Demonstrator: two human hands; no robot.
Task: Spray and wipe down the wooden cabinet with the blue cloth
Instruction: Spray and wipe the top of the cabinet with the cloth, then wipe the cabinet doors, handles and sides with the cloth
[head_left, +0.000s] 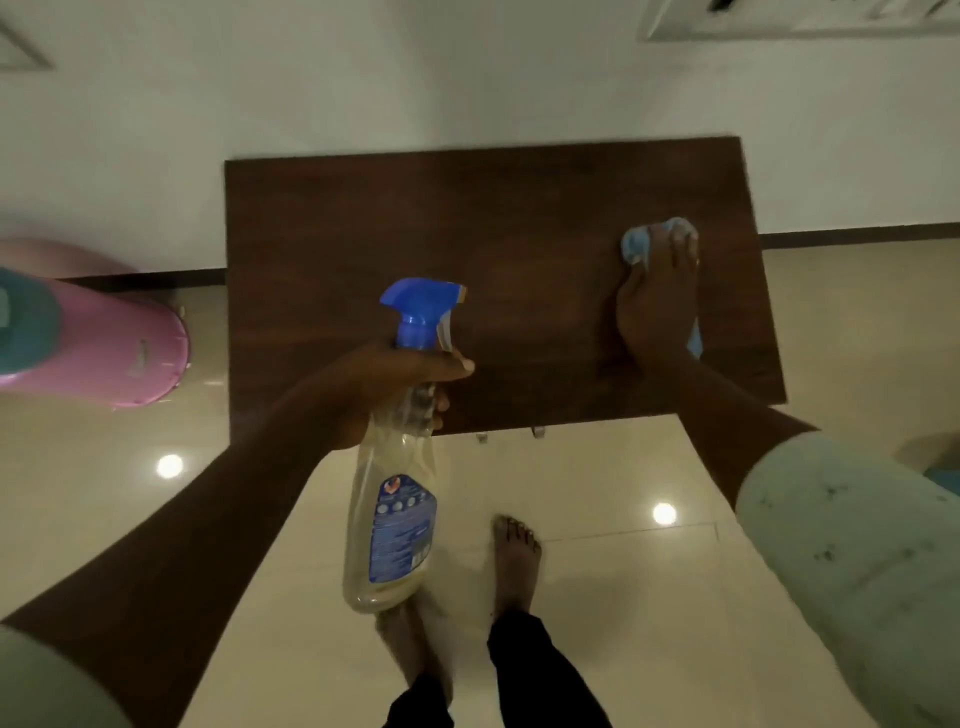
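Observation:
The dark wooden cabinet (467, 234) fills the middle of the head view, seen from above against a white wall. My left hand (379, 389) grips the neck of a clear spray bottle (389, 519) with a blue trigger head and blue label, held upright over the cabinet's front edge. My right hand (657, 301) lies flat on the right part of the cabinet top, pressing the blue cloth (636, 244) against the wood. The cloth shows past my fingertips and beside my wrist; the rest is hidden under the palm.
A pink and teal plastic object (104, 353) stands on the floor to the left of the cabinet. Glossy cream floor tiles (623, 597) lie in front, with my bare feet (514, 561) on them. Two small metal handles (537, 431) show under the cabinet's front edge.

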